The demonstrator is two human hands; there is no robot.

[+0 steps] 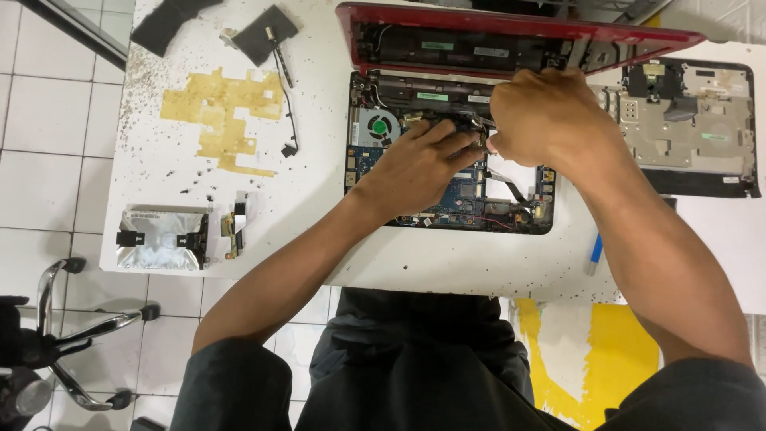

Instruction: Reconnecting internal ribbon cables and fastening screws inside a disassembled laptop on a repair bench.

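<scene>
A person bends over an opened red laptop (447, 160) on a speckled white table (159, 144), its board laid bare. At nine o'clock from the laptop, near the table's front edge, lies a flat silver drive (159, 238) in crinkled foil with black tabs, a short ribbon connector (233, 225) just beside it. At about ten o'clock a ragged patch of yellowed tape residue (215, 112) marks the tabletop, with two dark foam pads (263, 32) and a thin black cable (286, 88) above it. Inside the shell, a round fan (377, 128) sits at the blue circuit board's (463, 195) upper left. The left hand (415, 168) rests flat on the board, fingers stretched towards a small connector (481, 137) at centre. The right hand (542, 116) curls loosely over the same spot, fingertips pinched at it; what they grip is hidden. At three o'clock lies a grey metal keyboard frame (694, 120), a blue pen (595, 254) below it. White floor tiles (40, 160) and a chrome chair base (72, 335) show at left.
</scene>
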